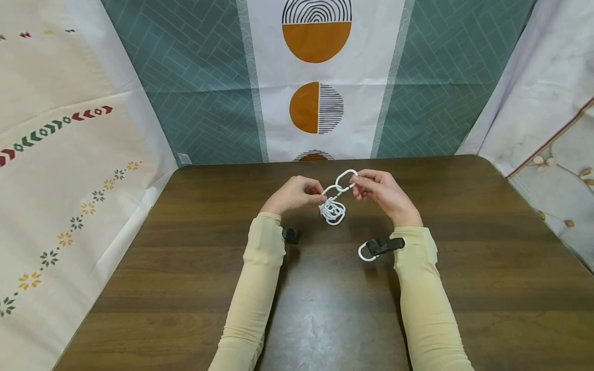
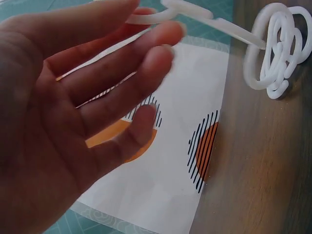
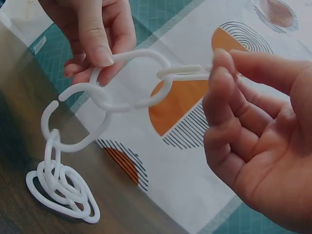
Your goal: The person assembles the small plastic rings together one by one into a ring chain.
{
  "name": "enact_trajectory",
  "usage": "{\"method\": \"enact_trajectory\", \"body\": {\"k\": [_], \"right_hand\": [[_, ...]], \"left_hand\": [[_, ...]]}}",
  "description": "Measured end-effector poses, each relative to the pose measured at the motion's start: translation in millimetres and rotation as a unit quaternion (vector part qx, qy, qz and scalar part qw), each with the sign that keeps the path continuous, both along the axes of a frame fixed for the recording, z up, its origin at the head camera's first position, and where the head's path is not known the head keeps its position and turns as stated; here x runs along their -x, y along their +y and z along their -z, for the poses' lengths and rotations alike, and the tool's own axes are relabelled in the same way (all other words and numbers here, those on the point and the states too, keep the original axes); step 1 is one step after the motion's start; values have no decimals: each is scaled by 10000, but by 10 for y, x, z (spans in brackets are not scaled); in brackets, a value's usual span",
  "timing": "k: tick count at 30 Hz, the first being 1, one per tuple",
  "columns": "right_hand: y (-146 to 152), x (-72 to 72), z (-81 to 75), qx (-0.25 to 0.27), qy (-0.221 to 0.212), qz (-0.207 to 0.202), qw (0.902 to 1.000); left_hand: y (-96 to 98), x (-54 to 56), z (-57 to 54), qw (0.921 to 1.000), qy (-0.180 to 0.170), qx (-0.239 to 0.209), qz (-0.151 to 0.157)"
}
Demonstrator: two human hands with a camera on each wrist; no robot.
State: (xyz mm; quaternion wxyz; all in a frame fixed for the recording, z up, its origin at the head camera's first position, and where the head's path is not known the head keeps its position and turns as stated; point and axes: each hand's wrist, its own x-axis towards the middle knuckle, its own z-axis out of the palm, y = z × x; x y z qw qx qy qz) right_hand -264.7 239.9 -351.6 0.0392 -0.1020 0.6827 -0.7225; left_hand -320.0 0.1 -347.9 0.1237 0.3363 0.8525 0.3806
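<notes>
A white plastic chain (image 1: 332,210) hangs between my two hands above the brown table. My left hand (image 1: 297,195) pinches one oval link (image 3: 141,52) between thumb and fingers. Threaded through that link is another link (image 3: 180,69), whose far end my right hand (image 1: 382,193) pinches between thumb and fingertip. On the other side, a link (image 3: 78,147) with a gap in its rim dangles from the left hand's link. Below it several more links (image 3: 63,192) bunch together; whether they touch the table I cannot tell.
A separate white link (image 1: 361,252) lies on the table (image 1: 199,247), partly hidden by the black wrist camera (image 1: 380,246) on the right arm. A patterned cloth (image 1: 209,103) hangs behind the table's far edge, with pale cloths at both sides.
</notes>
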Motion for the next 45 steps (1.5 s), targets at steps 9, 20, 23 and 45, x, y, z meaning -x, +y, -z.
{"method": "enact_trajectory", "body": {"k": [9,20,23,45], "right_hand": [[-36,1,6,-707,189,-85,9973],[-128,-3,63,-1250,336,-419,9907],[-159,6,77,-1381,328,-512,9885],[-115,-341,13,-5731,902,-1907,7919]], "left_hand": [[3,-4,-1,9983,-5,282,501],[38,-28,-12,9987,-67,70,500],[36,-29,-22,9988,6,202,457],[-64,38,5,9999,44,41,87]]}}
